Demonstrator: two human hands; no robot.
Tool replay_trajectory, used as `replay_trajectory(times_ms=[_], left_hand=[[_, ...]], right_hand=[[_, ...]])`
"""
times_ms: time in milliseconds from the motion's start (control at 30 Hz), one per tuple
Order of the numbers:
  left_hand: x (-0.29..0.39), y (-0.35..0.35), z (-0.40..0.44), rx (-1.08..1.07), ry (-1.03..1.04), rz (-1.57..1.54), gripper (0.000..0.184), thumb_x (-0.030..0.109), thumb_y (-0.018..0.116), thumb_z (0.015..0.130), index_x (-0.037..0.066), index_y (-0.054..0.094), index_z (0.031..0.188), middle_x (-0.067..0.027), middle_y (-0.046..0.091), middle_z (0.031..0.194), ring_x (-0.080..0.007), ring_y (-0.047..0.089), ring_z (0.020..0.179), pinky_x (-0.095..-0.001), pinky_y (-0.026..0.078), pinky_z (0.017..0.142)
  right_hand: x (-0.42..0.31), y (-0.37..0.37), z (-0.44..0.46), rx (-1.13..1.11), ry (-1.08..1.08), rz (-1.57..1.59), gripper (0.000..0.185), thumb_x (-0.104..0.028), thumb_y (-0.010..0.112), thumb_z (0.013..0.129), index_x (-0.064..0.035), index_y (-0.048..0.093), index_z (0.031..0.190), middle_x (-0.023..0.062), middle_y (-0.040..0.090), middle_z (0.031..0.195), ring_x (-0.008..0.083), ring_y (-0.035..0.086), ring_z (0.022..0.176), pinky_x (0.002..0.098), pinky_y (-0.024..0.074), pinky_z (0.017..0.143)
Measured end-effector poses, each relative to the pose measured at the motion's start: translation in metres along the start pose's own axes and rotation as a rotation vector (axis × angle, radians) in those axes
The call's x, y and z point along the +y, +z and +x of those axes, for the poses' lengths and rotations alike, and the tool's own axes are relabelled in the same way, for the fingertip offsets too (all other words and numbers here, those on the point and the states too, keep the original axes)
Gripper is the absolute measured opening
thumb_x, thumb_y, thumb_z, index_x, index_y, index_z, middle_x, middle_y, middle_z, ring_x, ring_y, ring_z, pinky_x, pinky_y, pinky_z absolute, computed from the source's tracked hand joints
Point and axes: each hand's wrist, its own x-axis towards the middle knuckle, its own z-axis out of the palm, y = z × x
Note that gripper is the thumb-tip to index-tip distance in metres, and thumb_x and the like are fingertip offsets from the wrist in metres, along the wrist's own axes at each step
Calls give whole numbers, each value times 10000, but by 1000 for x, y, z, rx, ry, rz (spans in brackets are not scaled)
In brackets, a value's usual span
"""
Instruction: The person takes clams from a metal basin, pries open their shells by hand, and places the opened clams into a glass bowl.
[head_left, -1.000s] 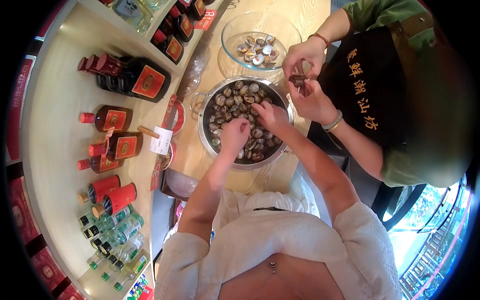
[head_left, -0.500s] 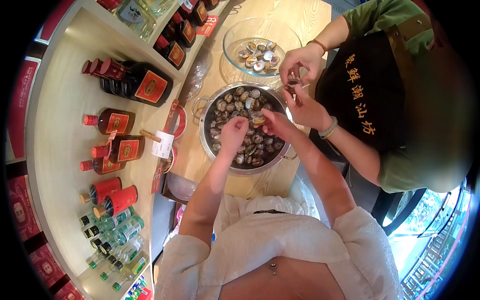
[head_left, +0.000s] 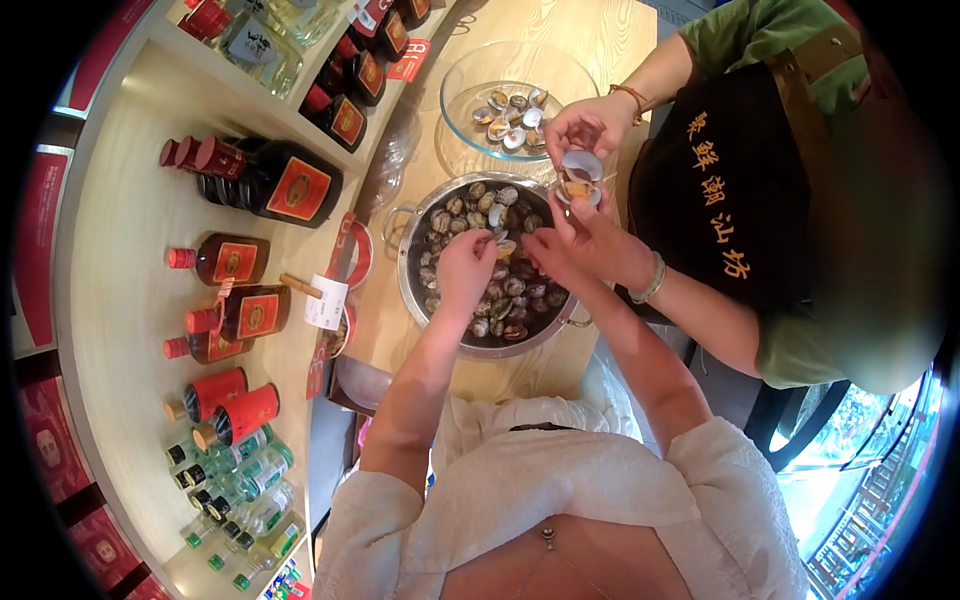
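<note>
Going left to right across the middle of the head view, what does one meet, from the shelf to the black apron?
Red-capped brown bottles, white paper tag, left hand, right hand, black apron.

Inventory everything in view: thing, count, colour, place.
Table: one, pale wood, centre.
Metal pan: one, silver, on the table.
Clams: many, brownish, in the pan.
Opened clam: one, orange flesh, over the pan.
Glass bowl: one, clear, beyond the pan.
Opened shells: several, whitish and orange, in the bowl.
Shelf: one, cream, image left.
Bottles: many, dark, red and clear, on the shelf.
Co-worker's apron: one, black, image right.
Co-worker's hands: two, bare, by the pan, holding a second opened clam.
Top: one, white, image bottom.
Left hand: one, bare, at the opened clam.
Right hand: one, bare, over the pan.
</note>
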Motion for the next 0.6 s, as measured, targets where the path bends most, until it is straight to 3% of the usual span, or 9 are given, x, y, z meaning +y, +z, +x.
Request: replay_trajectory(times_ms=[100, 167, 400, 533, 600], left_hand=[[-8, 4, 0, 26, -53, -45, 153, 131, 621, 729, 52, 640, 859, -100, 613, 713, -233, 610, 657, -305, 475, 605], [-15, 8, 0, 41, -88, -144, 184, 96, 629, 747, -8, 626, 900, -75, 626, 723, -93, 558, 560, -217, 445, 524], [-7, -2, 0, -84, -390, -455, 254, 115, 627, 767, -30, 587, 972, -64, 616, 729, -61, 495, 478, -181, 374, 404], [-8, -4, 0, -137, -465, -626, 247, 98, 619, 773, -29, 582, 981, -59, 609, 706, -67, 484, 444, -182, 365, 386], [-10, -3, 0, -135, -462, -687, 238, 89, 624, 768, -29, 587, 972, -59, 600, 676, -71, 479, 417, -184, 349, 366]], right_hand=[[-34, 20, -19, 91, -51, 26, 259, -189, 503, 867, 22, 491, 1018, 49, 538, 783, 115, 528, 688, 259, 436, 566], [-57, 34, -31, 152, -86, 43, 242, -154, 550, 832, 23, 509, 992, 15, 527, 728, 82, 501, 621, 228, 408, 525], [-65, 43, -28, 223, -83, 42, 190, -157, 658, 744, -2, 563, 799, -28, 496, 589, 52, 440, 539, 202, 358, 481], [-74, 44, -28, 237, -10, 27, 191, -162, 647, 754, 4, 556, 776, 0, 524, 607, 68, 469, 552, 213, 380, 496], [-77, 45, -30, 316, -111, -154, 226, -204, 625, 771, 9, 554, 743, 60, 571, 622, 145, 545, 561, 271, 426, 524]])
